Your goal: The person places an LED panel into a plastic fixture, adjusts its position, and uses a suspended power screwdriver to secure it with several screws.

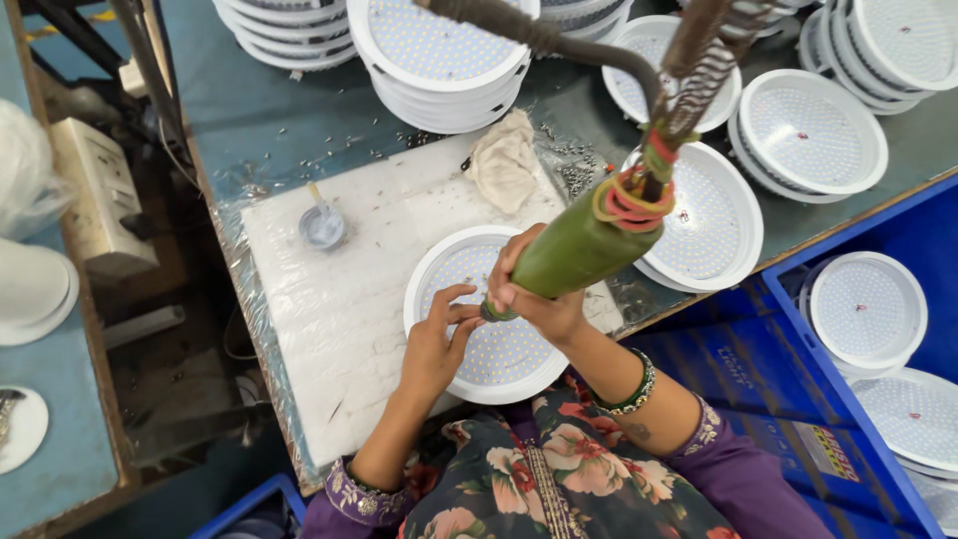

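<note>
A round white lamp housing (486, 371) with a dotted light panel lies on a white foam pad (349, 289) right in front of me. My right hand (534, 294) grips a green hanging power screwdriver (584, 245), its tip pressed down onto the panel. A cable (559, 40) bound with red and yellow bands rises from the tool. My left hand (437, 344) rests on the panel beside the tip, its fingers spread and steadying the housing.
Stacks of the same white housings (439, 60) stand at the back, more lie singly on the right (808, 135). A blue crate (868, 309) at right holds several. A small cup (322, 226), a crumpled cloth (504, 160) and loose screws (577, 175) lie on the pad.
</note>
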